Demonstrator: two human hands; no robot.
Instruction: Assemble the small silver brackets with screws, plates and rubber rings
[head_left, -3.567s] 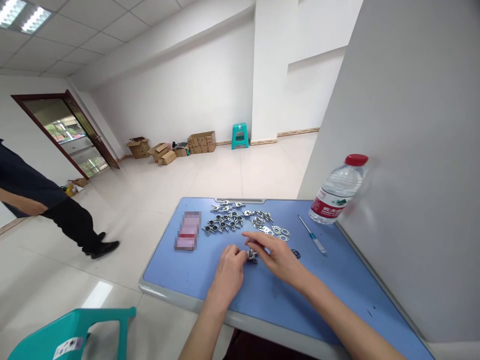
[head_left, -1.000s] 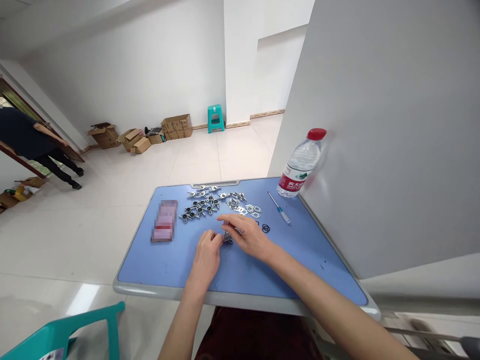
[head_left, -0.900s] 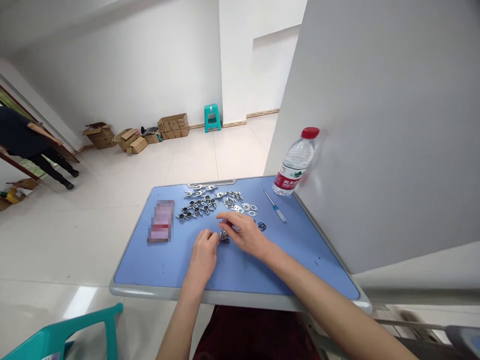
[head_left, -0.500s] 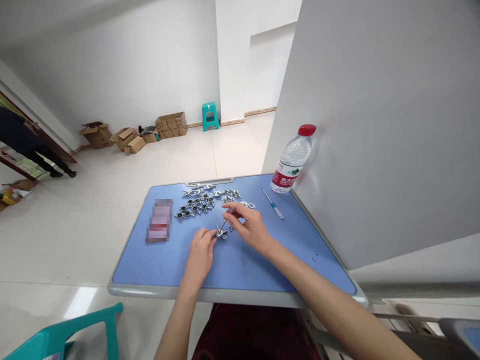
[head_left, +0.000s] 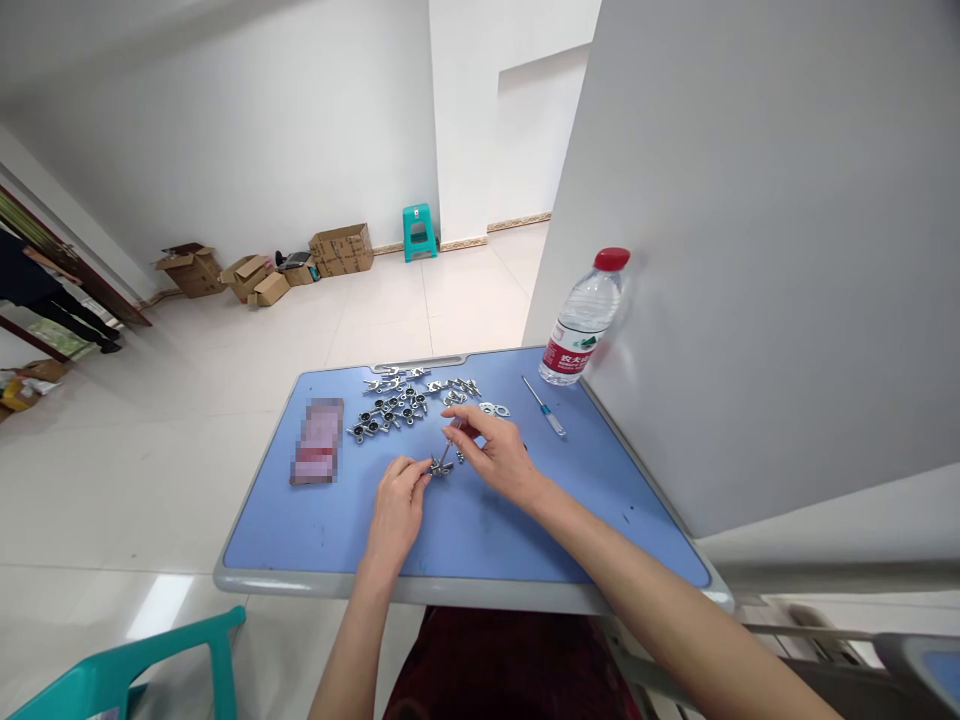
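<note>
On the blue desk [head_left: 360, 535], my left hand [head_left: 399, 503] pinches a small metal fitting [head_left: 439, 468] between thumb and fingers. My right hand [head_left: 495, 450] is closed around the clear handle of a screwdriver [head_left: 448, 448]. Its shaft slants down, with the tip at the fitting. A few tiny screws [head_left: 460, 457] lie just right of the fitting, partly behind my right hand. Beyond my hands sit several similar metal fittings with dark round centres [head_left: 390, 405]. Flat metal plates [head_left: 495, 409] lie past my right hand.
A second screwdriver [head_left: 544, 406] lies at the right, near a water bottle [head_left: 581, 325] against the grey partition [head_left: 765, 250]. A blurred-out flat rectangle [head_left: 317, 442] lies at the left. Teal stools [head_left: 419, 232], cardboard boxes [head_left: 341, 250] and a person [head_left: 52, 300] are beyond.
The fitting has turned slightly in my left fingers, and the screwdriver stays at it. In the background, the person has shifted left.
</note>
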